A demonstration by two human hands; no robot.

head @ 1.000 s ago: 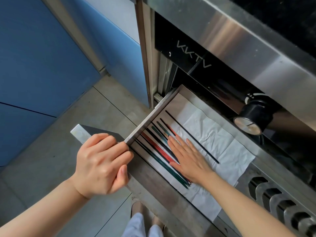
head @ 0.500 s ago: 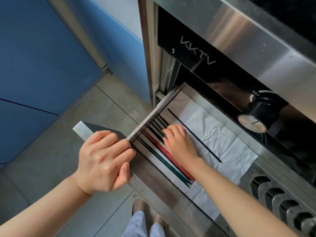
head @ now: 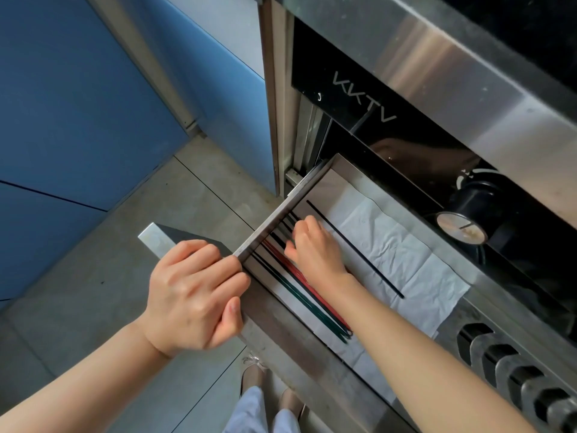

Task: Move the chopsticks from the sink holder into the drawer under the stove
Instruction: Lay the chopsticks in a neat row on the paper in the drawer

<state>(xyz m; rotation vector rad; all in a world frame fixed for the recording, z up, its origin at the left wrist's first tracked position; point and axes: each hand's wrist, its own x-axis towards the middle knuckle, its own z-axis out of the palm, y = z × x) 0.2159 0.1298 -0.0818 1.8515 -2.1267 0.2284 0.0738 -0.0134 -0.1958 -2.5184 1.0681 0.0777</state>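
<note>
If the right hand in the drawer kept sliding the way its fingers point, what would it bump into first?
Probably the drawer's left side wall. The right hand lies on the bundled chopsticks, fingers curled and aimed up-left toward that wall; the depth is hard to judge.

Brushed metal drawer [head: 315, 364] — dull, scuffed; its white paper liner [head: 406, 254] is creased. Glossy chopsticks [head: 299, 292]; the stove's black panel [head: 374, 98] shines — floor tiles [head: 93, 276] matt.

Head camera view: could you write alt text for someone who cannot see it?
A person's right hand rests curled on a bundle of chopsticks in an open steel drawer lined with white paper, while the left hand grips the drawer's front corner. One black chopstick lies apart.
</note>
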